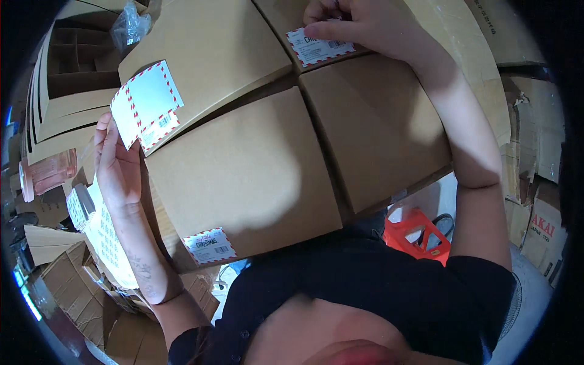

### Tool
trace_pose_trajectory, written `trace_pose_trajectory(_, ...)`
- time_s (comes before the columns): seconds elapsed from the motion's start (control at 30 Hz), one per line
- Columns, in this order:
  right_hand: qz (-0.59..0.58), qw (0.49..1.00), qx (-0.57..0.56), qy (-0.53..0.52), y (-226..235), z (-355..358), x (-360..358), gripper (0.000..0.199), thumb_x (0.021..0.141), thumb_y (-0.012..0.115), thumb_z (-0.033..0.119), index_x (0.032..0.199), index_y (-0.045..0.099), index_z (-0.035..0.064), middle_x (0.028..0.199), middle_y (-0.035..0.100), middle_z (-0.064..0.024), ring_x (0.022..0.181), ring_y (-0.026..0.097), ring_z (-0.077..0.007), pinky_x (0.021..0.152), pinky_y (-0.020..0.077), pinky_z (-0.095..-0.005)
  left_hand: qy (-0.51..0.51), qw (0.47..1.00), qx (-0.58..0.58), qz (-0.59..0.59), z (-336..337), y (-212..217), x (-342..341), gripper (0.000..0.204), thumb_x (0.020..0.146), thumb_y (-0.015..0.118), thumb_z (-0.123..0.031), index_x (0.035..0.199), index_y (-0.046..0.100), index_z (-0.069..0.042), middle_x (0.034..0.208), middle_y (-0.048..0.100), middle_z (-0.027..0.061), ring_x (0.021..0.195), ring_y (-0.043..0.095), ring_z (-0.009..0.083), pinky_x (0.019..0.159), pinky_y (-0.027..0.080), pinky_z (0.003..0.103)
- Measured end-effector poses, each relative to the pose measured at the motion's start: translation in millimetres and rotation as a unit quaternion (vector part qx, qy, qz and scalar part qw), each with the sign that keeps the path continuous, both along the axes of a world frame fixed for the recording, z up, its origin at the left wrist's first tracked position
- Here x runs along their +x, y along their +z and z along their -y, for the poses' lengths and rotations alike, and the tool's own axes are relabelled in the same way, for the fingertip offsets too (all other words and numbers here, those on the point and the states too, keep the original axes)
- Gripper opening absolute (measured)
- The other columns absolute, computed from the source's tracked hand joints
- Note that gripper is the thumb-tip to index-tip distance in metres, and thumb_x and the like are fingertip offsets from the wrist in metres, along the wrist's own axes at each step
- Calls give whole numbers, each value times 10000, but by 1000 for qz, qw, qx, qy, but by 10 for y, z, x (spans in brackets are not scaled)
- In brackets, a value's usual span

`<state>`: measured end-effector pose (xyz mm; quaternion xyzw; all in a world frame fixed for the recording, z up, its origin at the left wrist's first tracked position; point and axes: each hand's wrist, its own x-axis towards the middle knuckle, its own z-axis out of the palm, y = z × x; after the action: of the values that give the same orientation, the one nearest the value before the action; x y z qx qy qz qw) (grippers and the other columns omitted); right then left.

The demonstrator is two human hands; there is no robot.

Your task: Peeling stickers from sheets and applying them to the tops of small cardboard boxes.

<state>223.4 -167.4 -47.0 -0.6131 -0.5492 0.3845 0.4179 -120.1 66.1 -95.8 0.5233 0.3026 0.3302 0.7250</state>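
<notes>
Several closed brown cardboard boxes lie side by side in front of me. My right hand (356, 27) presses a white label with a red-striped border (319, 45) onto the far right box (286, 15). My left hand (118, 167) holds a sheet of white labels with red-striped edges (146, 106) against the side of the far left box (207, 55). The near left box (243, 176) carries a stuck label (210, 245) at its near corner. The near right box (377, 128) shows no label.
A sheet of many small labels (109, 240) lies below my left wrist. A pink tumbler (45, 173) stands at the left, beside open cartons with dividers (79, 67). A red plastic stool (417, 234) sits below the boxes; flattened cartons (535, 158) pile at the right.
</notes>
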Motion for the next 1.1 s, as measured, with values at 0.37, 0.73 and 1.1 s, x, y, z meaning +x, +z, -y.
trace_pose_trajectory(0.37, 188, 977, 93, 30, 137, -15, -129, 914, 860, 680, 120, 1532, 61, 101, 818, 607, -81, 760, 574, -170, 716, 459, -291, 0, 1000, 0, -7, 4, -1, 8, 248, 970, 529, -146, 1211, 530, -88, 1194, 600, 51, 1125, 568, 144, 931, 459, 334)
trace_pose_trajectory(0.73, 325, 938, -71, -98, 458, 54, -342, 931, 852, 670, 224, 1529, 38, 132, 876, 606, -233, 905, 599, -392, 811, 464, -454, -8, 1000, -11, 5, -1, -10, -5, 248, 967, 535, -149, 1208, 526, -90, 1191, 603, 45, 1126, 567, 147, 930, 453, 337)
trace_pose_trajectory(1.1, 463, 864, -115, -161, 352, -84, -542, 811, 898, 589, 423, 1459, 211, -23, 1071, 591, -259, 1012, 603, -388, 849, 487, -459, -22, 1000, -14, 13, -5, -28, -56, 233, 960, 535, -129, 1189, 518, -90, 1174, 611, 48, 1103, 574, 138, 898, 458, 307)
